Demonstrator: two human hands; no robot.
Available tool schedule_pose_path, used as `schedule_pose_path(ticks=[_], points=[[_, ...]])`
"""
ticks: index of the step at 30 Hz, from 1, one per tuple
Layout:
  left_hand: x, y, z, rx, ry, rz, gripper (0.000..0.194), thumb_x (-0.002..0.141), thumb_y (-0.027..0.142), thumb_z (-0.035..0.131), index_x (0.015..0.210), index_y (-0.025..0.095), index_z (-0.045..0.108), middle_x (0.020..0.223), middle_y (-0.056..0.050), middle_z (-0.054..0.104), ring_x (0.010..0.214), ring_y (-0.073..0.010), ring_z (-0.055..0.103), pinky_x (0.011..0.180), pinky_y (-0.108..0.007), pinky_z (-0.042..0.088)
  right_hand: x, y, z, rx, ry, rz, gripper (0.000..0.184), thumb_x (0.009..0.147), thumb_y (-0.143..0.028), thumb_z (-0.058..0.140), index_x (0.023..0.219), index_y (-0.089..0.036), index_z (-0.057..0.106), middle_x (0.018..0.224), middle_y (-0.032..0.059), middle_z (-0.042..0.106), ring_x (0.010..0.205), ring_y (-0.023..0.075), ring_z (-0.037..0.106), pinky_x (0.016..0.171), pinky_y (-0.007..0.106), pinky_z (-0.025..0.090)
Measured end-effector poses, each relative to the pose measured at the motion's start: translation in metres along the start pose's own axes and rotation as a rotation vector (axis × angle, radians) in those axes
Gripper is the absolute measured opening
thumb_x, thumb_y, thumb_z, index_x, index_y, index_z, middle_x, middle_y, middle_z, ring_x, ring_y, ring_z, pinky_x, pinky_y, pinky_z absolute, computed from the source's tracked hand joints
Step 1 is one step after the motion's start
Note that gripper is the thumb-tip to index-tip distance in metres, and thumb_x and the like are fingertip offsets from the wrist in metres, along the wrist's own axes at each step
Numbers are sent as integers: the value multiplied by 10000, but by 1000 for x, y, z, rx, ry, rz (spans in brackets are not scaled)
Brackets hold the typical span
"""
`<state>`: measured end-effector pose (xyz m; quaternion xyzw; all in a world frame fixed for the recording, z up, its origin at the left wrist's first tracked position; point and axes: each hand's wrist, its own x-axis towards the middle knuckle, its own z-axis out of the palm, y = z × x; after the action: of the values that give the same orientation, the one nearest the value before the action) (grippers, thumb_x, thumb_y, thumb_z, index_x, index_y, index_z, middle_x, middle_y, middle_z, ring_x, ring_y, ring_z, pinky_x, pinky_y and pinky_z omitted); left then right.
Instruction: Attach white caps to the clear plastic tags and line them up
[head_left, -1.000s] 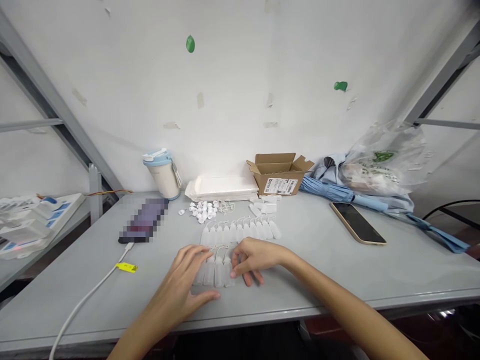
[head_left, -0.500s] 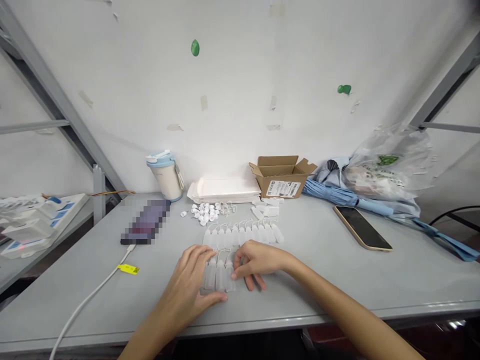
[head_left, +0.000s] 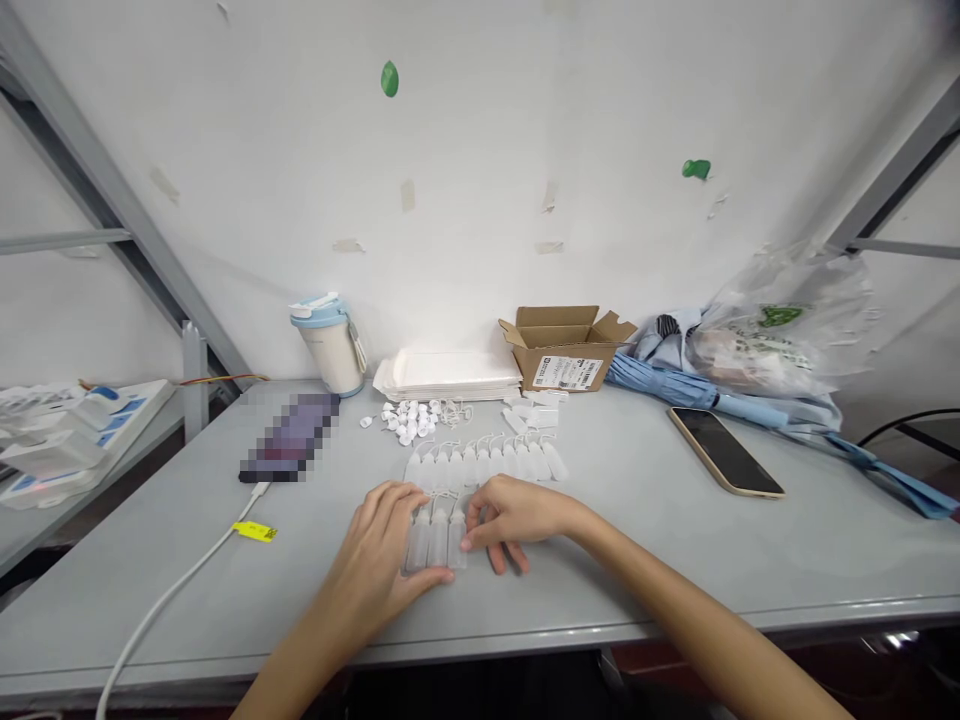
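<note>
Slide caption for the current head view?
Both hands at a short row of clear tubes, a longer row behind, open carton beyond.

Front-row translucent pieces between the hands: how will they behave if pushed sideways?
The translucent pieces lie packed side by side, so they'd likely slide as a group. The table looks smooth, so expect little grip. Their thin cords look limp and might snag.

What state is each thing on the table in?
Small translucent plastic bottles: lying in rows.
Small white plastic caps: loose, heaped.
Brown cardboard box: flaps open.
Cream cylindrical cup, blue lid: upright, lidded.
Beige-cased phone: screen dark.
Blurred dark phone: plugged in.
Blue cloth umbrella: folded.
Flat white pieces: stacked.
</note>
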<state>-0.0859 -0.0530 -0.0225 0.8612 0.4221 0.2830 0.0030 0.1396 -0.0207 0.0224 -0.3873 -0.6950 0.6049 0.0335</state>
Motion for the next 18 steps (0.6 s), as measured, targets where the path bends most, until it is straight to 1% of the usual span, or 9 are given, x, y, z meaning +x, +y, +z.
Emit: schedule_pose_path(ticks=[5,8,13,18], points=[[-1,1,0,-24,-15,-50,693,604,431,764,1152,195,412,1154,-113,534,1115,-313,474,890,-462,465,0,-1,0,-4,-11,1,291,758,-420,624,750,-140,545,499,-51,607,330,71,527,474,190,410],[0,2,-2,-33,-32,-66,725,586,428,772,1167,198,405,1165,-108,530,1130,-315,464,901,-468,460,0,-1,-1,1,-16,-6,258,763,-385,624,748,-140,542,487,-58,594,331,70,529,465,183,401],[6,2,-9,-51,-70,-80,721,585,453,762,1164,206,410,1168,-109,526,1135,-321,461,895,-476,465,0,-1,-5,20,-15,0,224,766,-350,619,748,-144,532,490,-58,598,326,74,528,463,187,409],[7,2,-11,-57,-90,-85,730,584,465,756,1175,209,414,1178,-109,528,1141,-326,462,896,-477,464,-1,0,-7,-2,-37,11,243,741,-366,647,742,-144,548,493,-58,603,338,73,539,485,189,420]])
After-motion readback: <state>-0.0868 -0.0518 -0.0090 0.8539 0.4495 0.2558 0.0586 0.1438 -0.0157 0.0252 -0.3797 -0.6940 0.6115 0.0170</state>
